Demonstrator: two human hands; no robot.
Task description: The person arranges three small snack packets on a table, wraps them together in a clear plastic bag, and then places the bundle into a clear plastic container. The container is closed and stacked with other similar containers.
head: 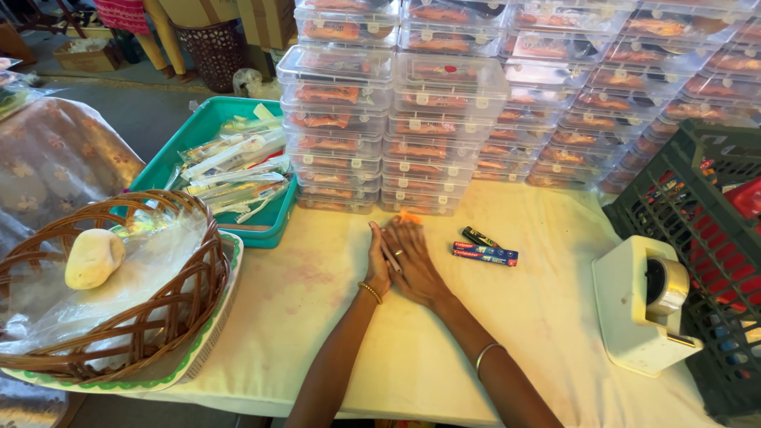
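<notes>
Table [333,317], covered in a pale cloth, holding:

- Left hand [378,265] and right hand [414,265]: pressed together near the middle of the table, palms and fingers closing on a slim toothbrush in a clear sleeve [390,255]. An orange tip [410,216] shows just past the fingertips, toward the far edge. Both hands grasp it between them.
- Two small toothpaste boxes [485,250]: flat on the cloth just to the right of the hands, touching each other, apart from the hands.
- Tape dispenser [642,305], white: near the right edge, beside a dark green crate [697,230].
- Stacked clear lidded boxes [444,119]: along the far edge, many high.
- Teal tray [202,127] of wrapped toothbrushes: far left corner.
- Wicker basket [119,317] lined with plastic, a pale lump [93,257] inside: near left corner, on a round tray.
</notes>
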